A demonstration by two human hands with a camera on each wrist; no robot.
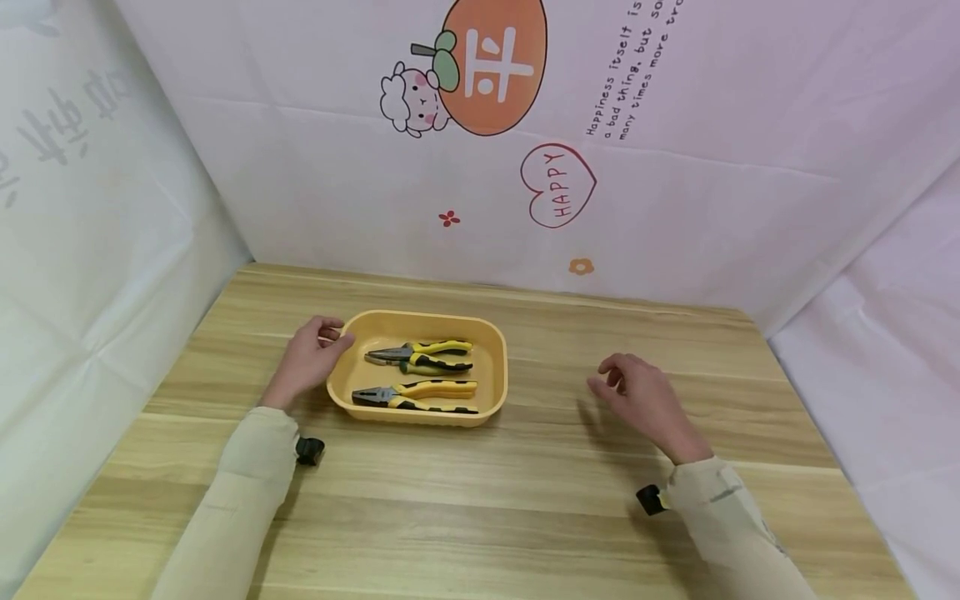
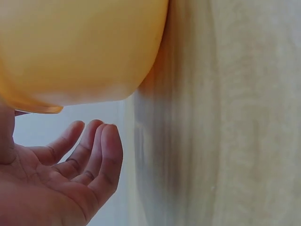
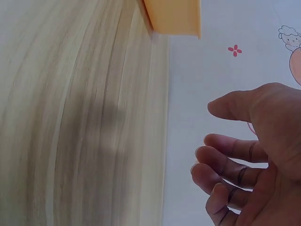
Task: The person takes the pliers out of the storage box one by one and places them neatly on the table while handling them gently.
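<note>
A yellow plastic tray (image 1: 491, 354) stands on the table, left of centre. Inside lie combination pliers (image 1: 431, 388) with yellow and black handles at the near side. Behind them are long-nosed pliers (image 1: 442, 347), with a green and yellow handle showing beneath. My left hand (image 1: 309, 358) is at the tray's left end, its thumb by the rim. In the left wrist view its relaxed, slightly bent fingers (image 2: 110, 150) stand apart from the tray's outer wall. My right hand (image 1: 641, 396) hovers over the table to the right of the tray, fingers loosely curled, holding nothing.
The wood-grain table (image 1: 465, 500) is bounded at the back by a white printed cloth (image 1: 675, 233). White cloth also hangs along the left and right sides. A dark wrist camera (image 1: 311, 451) sits at the left cuff, another wrist camera (image 1: 651, 500) at the right.
</note>
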